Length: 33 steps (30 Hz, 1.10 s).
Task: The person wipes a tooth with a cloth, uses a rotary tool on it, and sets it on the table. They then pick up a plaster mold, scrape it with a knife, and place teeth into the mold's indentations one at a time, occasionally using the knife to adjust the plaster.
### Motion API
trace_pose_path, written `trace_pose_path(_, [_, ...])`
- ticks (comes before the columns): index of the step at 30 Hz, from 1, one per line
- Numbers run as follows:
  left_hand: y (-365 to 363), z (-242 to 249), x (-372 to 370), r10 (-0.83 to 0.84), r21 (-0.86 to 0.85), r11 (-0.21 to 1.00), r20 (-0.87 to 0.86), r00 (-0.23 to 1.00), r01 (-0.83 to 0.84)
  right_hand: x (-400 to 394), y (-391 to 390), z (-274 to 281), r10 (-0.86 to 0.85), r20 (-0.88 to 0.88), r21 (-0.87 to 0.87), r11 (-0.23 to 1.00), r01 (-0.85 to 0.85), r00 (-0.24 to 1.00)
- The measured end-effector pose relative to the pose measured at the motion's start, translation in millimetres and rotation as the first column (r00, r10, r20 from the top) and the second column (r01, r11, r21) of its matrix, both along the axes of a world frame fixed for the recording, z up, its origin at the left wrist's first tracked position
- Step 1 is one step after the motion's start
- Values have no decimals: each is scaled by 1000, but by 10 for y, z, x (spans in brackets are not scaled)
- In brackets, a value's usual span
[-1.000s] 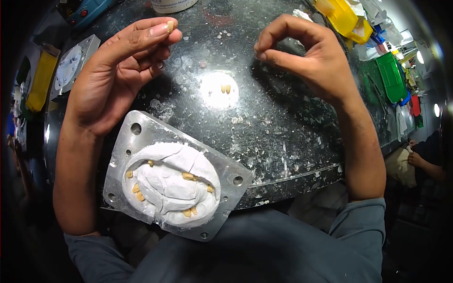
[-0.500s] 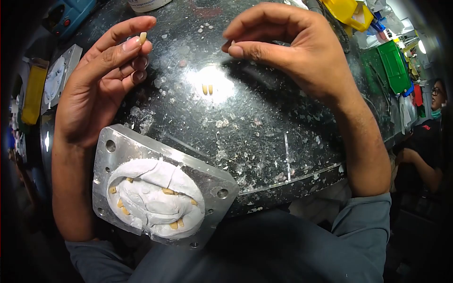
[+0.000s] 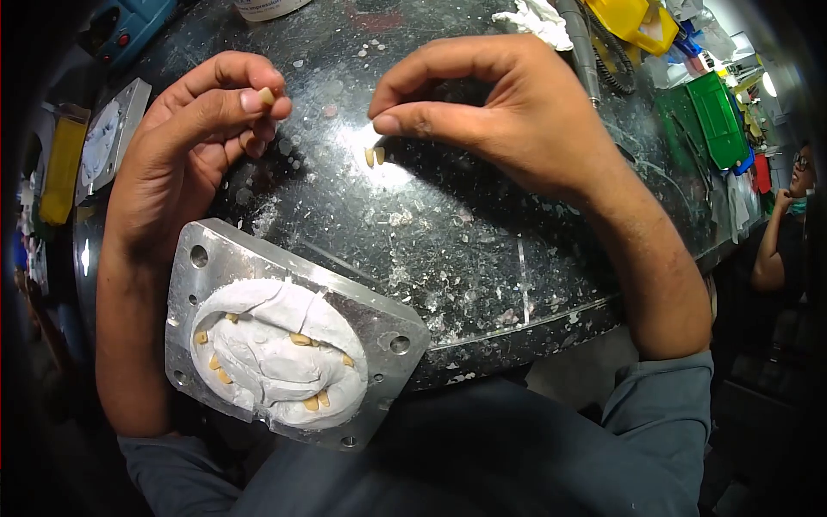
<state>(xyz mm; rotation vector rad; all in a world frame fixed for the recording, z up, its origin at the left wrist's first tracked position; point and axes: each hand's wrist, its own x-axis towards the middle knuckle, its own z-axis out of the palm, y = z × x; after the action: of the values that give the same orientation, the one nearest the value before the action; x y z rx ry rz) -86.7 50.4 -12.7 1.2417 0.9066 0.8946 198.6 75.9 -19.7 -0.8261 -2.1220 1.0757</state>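
Note:
Between the thumb and fingers of my left hand [image 3: 202, 138] is a small yellowish tooth-shaped piece [image 3: 266, 96]. My right hand [image 3: 517, 121] is closed in a pinch just above two similar tooth pieces [image 3: 375, 156] on the dark, speckled worktop [image 3: 465, 258]; what its fingertips hold, if anything, is hidden. Nearest to me, a metal flask plate [image 3: 297, 336] lies tilted at the worktop's edge. White plaster [image 3: 276, 366] fills its oval opening, with several yellowish tooth pieces set around it.
Another metal plate with plaster [image 3: 108, 142] and a yellow container [image 3: 65, 168] are at the left. A white tub [image 3: 271, 7] stands at the top. Crumpled white material [image 3: 538, 24], a yellow tray [image 3: 633, 26] and a green bin [image 3: 717, 125] lie to the right. Another person [image 3: 780, 233] is at the far right.
My right hand has moved left and down toward the two tooth pieces. The piece in my left hand has turned and lowered slightly. The other person's arm has risen toward their face.

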Motion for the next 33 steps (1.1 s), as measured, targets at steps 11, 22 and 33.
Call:
trace_pose_path(11, [-86,103,150,236,-318,932,163,958,-176,-67,10,-13,-164,215,277,956,101,963])
trace_pose_path(22, [-49,38,35,118,-262,963,199,973,-64,-55,53,-79,-206,85,120,973,195,975])
trace_pose_path(33, [-78,137,188,96,-280,960,304,948,-7,15,0,267,-20,226,346,936,-61,974])
